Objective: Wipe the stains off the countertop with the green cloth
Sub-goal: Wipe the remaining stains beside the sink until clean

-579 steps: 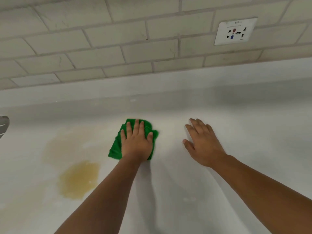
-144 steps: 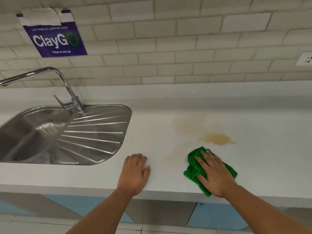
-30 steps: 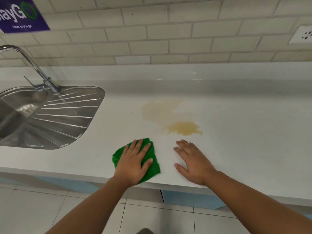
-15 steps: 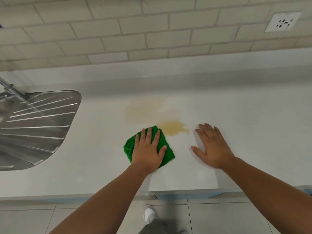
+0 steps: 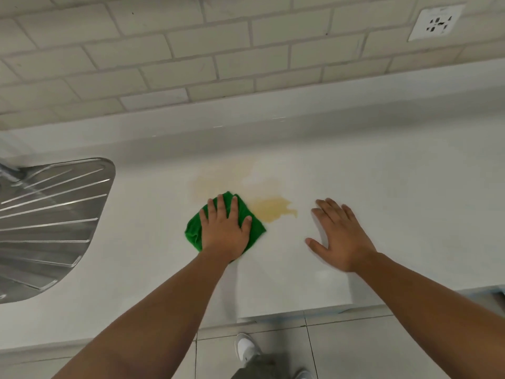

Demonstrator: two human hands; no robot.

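Note:
My left hand (image 5: 225,228) lies flat on the folded green cloth (image 5: 258,228), pressing it onto the white countertop (image 5: 410,201). A dark yellow stain (image 5: 273,209) sits just right of the cloth, touching its edge. A paler yellow smear (image 5: 218,179) spreads behind the cloth toward the wall. My right hand (image 5: 341,236) rests flat on the counter to the right of the stain, fingers spread, holding nothing.
A steel sink drainboard (image 5: 46,222) fills the left side. The tiled wall (image 5: 191,50) rises behind the counter, with a socket (image 5: 437,21) at the upper right. The counter's front edge (image 5: 287,313) runs below my arms, with floor tiles and a white shoe (image 5: 246,348) beneath.
My left hand has slid the cloth up toward the stains since a second ago, so its edge now meets the dark stain. The right hand shifted right. The view swung right.

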